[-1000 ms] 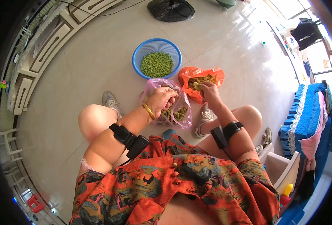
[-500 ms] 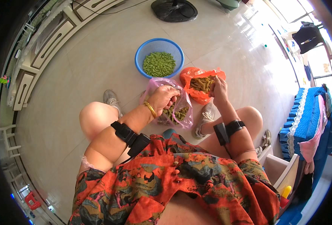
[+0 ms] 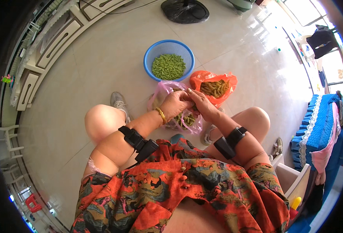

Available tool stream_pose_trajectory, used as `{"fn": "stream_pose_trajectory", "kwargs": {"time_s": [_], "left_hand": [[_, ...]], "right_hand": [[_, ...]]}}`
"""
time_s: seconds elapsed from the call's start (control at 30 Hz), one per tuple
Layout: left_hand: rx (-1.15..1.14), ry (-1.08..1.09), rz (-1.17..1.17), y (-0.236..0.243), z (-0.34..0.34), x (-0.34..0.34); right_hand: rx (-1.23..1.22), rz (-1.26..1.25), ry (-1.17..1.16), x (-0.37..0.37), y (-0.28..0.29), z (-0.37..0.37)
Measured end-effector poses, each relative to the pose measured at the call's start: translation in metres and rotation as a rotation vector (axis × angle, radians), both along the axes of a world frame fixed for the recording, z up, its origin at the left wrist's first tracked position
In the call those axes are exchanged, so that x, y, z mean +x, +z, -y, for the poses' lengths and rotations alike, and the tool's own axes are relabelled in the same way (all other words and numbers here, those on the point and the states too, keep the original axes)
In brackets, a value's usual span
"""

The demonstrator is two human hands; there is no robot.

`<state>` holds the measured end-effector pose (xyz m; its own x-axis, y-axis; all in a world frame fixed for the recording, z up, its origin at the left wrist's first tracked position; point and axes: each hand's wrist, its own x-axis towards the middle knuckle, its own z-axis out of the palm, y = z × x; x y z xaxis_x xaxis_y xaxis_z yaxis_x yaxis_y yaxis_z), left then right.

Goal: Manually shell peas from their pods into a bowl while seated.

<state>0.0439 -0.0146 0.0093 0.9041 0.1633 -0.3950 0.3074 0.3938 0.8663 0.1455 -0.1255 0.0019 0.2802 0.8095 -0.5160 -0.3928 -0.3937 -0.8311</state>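
Observation:
My left hand (image 3: 174,105) and my right hand (image 3: 203,105) meet fingertip to fingertip above a pink plastic bag (image 3: 164,86). Both are closed in a pinch; whatever lies between the fingers is hidden. Green bean pods (image 3: 186,122) show inside the pink bag, below my hands. Just beyond my right hand an orange plastic bag (image 3: 197,77) lies open, holding yellowish-brown pods (image 3: 216,88). Farther off, a blue mesh basket (image 3: 146,64) contains a heap of shelled green beans (image 3: 168,66).
My knees and shoes (image 3: 118,100) flank the bags on the tiled floor (image 3: 78,85). A black stand base (image 3: 185,12) is at the far side. Drawers (image 3: 59,46) line the left. An open drawer (image 3: 289,174) and a blue quilted cover (image 3: 315,124) are at the right.
My right hand has left the orange bag and moved left to join my left hand. The left hand has stayed over the pink bag, and the whole view has shifted slightly.

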Motion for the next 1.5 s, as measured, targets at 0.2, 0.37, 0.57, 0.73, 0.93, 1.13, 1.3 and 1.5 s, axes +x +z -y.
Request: {"fn": "stream_pose_trajectory", "kwargs": {"time_s": [0.2,0.37,0.57,0.73,0.93,1.13,1.3,1.5], "left_hand": [[0.056,-0.017,-0.003,-0.009,-0.003,-0.001],[0.001,0.002,-0.004,-0.019,-0.002,0.001],[0.145,0.224,-0.048,-0.017,-0.007,0.002],[-0.017,0.273,-0.125,-0.011,-0.014,0.001],[-0.031,0.159,-0.172,0.000,-0.013,-0.001],[-0.097,0.064,-0.126,0.001,-0.014,-0.002],[-0.136,0.074,-0.108,0.002,-0.018,-0.003],[-0.099,0.013,-0.126,0.003,-0.018,-0.001]], "right_hand": [[0.062,0.018,0.093,-0.001,0.005,0.000],[0.053,-0.031,0.104,-0.001,0.007,0.002],[0.000,-0.172,-0.035,0.006,0.007,0.005],[0.007,-0.108,-0.067,0.010,0.010,0.004],[0.022,-0.089,-0.163,0.014,0.012,0.005],[0.055,-0.139,-0.052,0.018,0.012,0.005],[0.071,-0.209,-0.109,0.014,0.022,0.004],[0.077,-0.202,-0.046,0.019,0.015,0.007]]}}
